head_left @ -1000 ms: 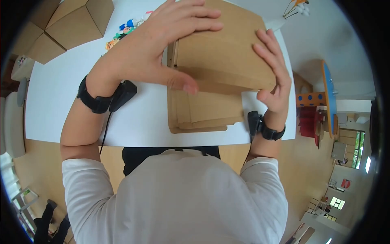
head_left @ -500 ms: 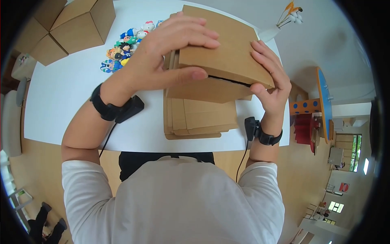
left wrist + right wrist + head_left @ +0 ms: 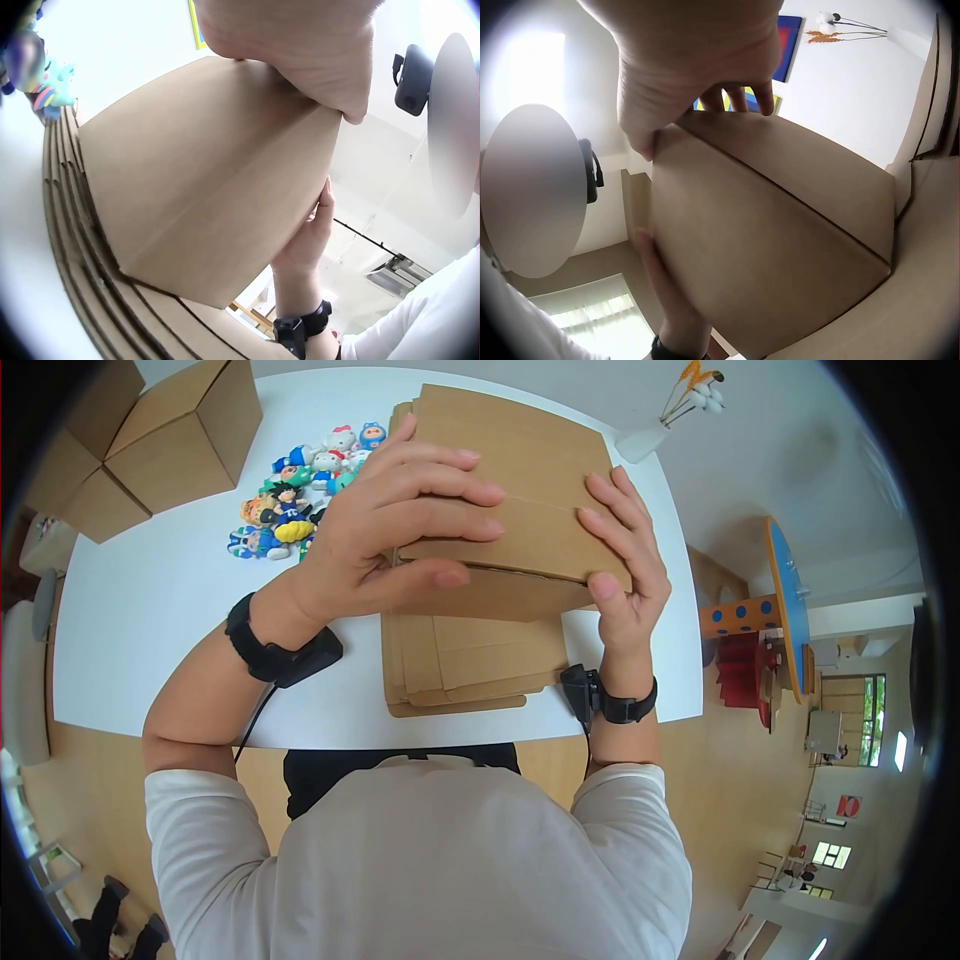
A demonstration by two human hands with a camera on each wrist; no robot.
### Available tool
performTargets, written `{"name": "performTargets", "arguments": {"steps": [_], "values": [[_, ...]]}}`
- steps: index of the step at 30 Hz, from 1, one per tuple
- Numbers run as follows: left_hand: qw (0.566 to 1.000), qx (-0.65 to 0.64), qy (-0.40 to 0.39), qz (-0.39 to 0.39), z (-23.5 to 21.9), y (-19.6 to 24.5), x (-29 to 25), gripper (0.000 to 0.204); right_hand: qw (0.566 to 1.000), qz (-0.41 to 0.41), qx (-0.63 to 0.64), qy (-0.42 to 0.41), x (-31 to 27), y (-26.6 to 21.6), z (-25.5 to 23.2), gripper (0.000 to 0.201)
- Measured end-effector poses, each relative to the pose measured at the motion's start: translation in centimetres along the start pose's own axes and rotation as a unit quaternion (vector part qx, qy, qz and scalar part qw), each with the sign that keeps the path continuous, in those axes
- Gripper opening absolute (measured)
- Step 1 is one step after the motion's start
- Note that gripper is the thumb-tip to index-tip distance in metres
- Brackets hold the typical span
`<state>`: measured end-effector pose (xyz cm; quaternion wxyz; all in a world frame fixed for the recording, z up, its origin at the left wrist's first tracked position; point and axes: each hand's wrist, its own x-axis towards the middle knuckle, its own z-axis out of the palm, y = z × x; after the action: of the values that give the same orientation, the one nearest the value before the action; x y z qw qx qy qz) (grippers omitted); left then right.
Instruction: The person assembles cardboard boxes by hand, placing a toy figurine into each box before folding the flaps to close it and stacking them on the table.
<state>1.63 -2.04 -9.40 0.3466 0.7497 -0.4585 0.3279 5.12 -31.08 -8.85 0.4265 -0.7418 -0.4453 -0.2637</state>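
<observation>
A brown cardboard box (image 3: pixel 512 465) stands on a stack of flat cardboard (image 3: pixel 485 660); its top panel meets the front along a thin dark seam. The left hand (image 3: pixel 370 540) grips the box's left side, fingers over the top, thumb across the front. On the right side, the right hand (image 3: pixel 632 555) holds it, thumb at the front corner and fingers bent along the top edge. The left wrist view shows the box's side panel (image 3: pixel 202 165) under the left palm (image 3: pixel 300 52). In the right wrist view the right hand (image 3: pixel 697 67) covers a box corner.
Small colourful figures (image 3: pixel 290 500) lie in a group left of the box on the white table (image 3: pixel 130 630). Larger cardboard boxes (image 3: pixel 180 445) stand at the back left. A white vase (image 3: pixel 642 442) with dried stems is at the back right.
The dark gap under the top panel's front edge has narrowed to a thin line. The left fingers lie further down over the top. The whole head view has shifted slightly.
</observation>
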Motion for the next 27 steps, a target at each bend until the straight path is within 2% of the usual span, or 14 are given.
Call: {"name": "performTargets", "arguments": {"steps": [6, 8, 12, 19, 23, 24, 27], "values": [[1.0, 0.022, 0.003, 0.009, 0.0, 0.3, 0.1, 0.045, 0.993, -0.087, -0.036, 0.076, -0.1, -0.5, 1.0, 0.055], [1.0, 0.03, 0.002, 0.006, 0.0, 0.4, 0.1, 0.045, 0.993, -0.097, -0.037, 0.051, -0.3, -0.1, 0.9, 0.053], [1.0, 0.03, 0.0, 0.0, 0.2, 0.5, 0.0, 0.043, 0.995, -0.093, -0.013, 0.029, -0.5, 0.1, 0.7, 0.05], [0.999, 0.034, -0.005, 0.005, 0.2, 0.6, 0.3, 0.038, 0.995, -0.088, 0.008, 0.05, -0.9, 0.2, 1.0, 0.044], [0.999, 0.022, 0.014, -0.019, 0.4, 0.8, 0.4, 0.038, 0.995, -0.092, 0.002, 0.048, -0.8, 0.3, 1.0, 0.042], [0.999, 0.012, 0.027, -0.033, 0.5, 1.0, 0.5, 0.037, 0.994, -0.095, -0.004, 0.046, -0.7, 0.3, 0.9, 0.043], [0.998, -0.002, 0.04, -0.05, 0.6, 1.3, 0.8, 0.037, 0.995, -0.085, -0.043, 0.028, -1.0, 0.8, 0.6, 0.07]]}}
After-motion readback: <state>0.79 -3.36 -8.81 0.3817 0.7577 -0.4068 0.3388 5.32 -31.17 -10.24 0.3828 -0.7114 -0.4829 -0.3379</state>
